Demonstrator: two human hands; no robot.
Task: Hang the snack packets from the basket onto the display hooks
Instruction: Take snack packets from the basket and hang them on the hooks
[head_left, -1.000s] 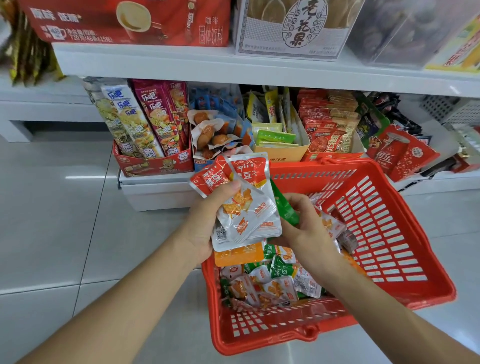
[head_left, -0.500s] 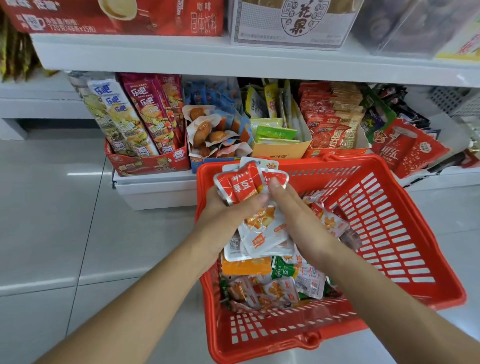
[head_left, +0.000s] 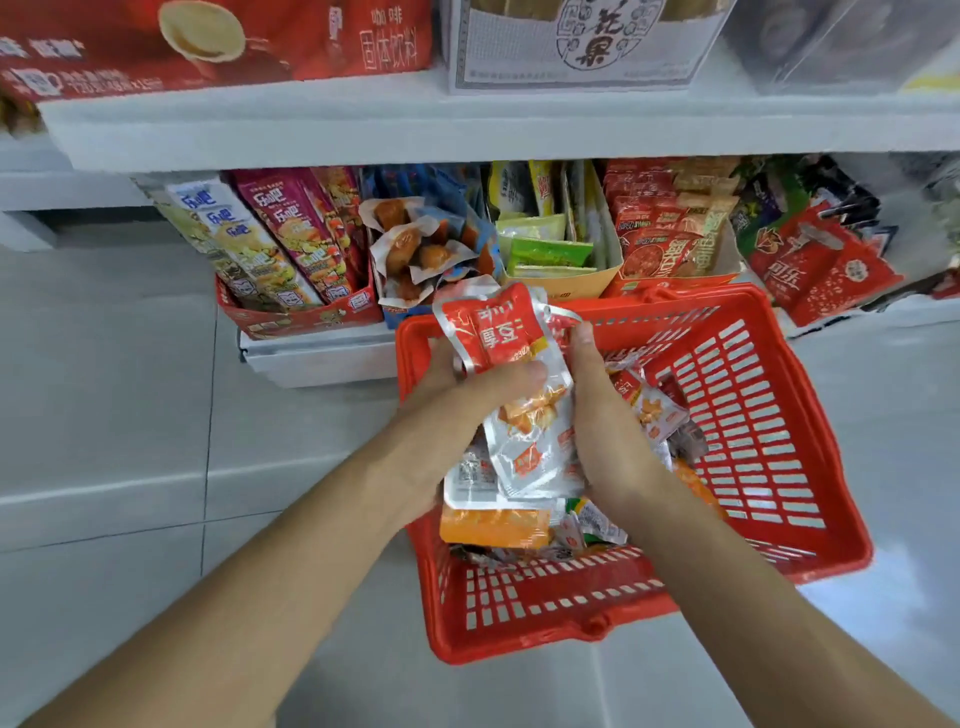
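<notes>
I hold a bundle of packets (head_left: 519, 395) in both grips over the 9 o'clock half of the red basket (head_left: 545, 597). My left grip (head_left: 452, 410) is closed on them from 9 o'clock, thumb laid across the front face and fingers tucked behind. My right grip (head_left: 602, 415) clamps the edge at 3 o'clock, thumb up near the top corner; its fingers are hidden behind the bundle. The packets' long axis runs from about 11 o'clock to 5 o'clock: the red printed tops point away from me toward the shelf (head_left: 311, 119), and the silvery lower ends point back at my wrists. They overlap in a loose fan, faces up toward me. Under them, more loose snacks (head_left: 493, 527) lie heaped on the basket's bottom, orange and green among them, spreading toward 3 o'clock. The basket sits on the grey tiled floor (head_left: 104, 415), its far rim close against the bottom shelf's goods. At 10 o'clock stands a red carton of tall chip sleeves (head_left: 280, 249), at 12 o'clock a yellow carton (head_left: 571, 286) of green packs, and at 2 o'clock red bags (head_left: 826, 270) lean outward.
</notes>
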